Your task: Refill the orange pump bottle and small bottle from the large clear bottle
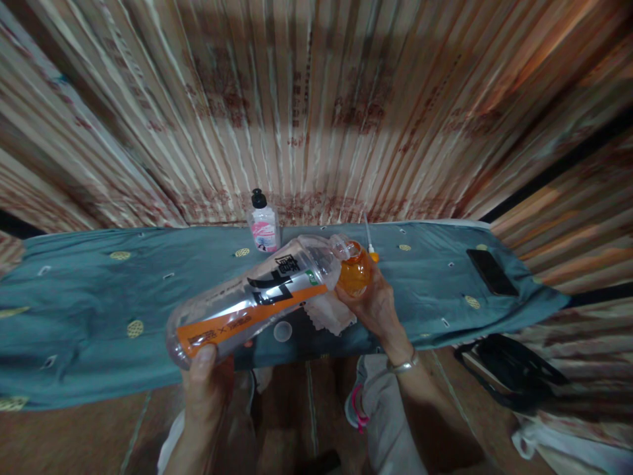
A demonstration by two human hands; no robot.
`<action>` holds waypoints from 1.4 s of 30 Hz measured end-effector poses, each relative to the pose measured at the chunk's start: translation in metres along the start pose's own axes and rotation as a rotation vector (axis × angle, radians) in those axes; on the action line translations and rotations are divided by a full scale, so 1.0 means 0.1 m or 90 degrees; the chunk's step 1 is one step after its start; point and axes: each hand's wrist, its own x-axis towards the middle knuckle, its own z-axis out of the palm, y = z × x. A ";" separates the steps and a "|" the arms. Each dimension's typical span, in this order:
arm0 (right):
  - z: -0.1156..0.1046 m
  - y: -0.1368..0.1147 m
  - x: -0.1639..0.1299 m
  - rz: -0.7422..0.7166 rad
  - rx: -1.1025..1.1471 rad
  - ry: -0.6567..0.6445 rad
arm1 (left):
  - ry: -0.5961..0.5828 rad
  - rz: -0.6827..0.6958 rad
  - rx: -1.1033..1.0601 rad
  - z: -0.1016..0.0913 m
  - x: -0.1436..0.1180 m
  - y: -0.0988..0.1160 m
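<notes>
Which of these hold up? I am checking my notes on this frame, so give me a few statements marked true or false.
1. The left hand holds the base of a large clear bottle. True.
2. The large bottle stands upright. False: it is tipped on its side, its mouth toward the small orange container.
3. The right hand holds the orange container. True.
4. A pump bottle with a pink label lies on its side. False: it stands upright on the blue-green cloth.
5. A dark phone lies on the cloth at the right. True.
</notes>
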 end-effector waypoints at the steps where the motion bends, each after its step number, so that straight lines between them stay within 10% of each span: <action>1: 0.00 0.00 0.00 0.001 -0.001 -0.003 | -0.002 0.001 0.001 0.00 0.00 0.00; 42: 0.00 0.02 0.00 -0.003 0.021 -0.013 | -0.005 -0.009 -0.012 -0.02 -0.01 -0.01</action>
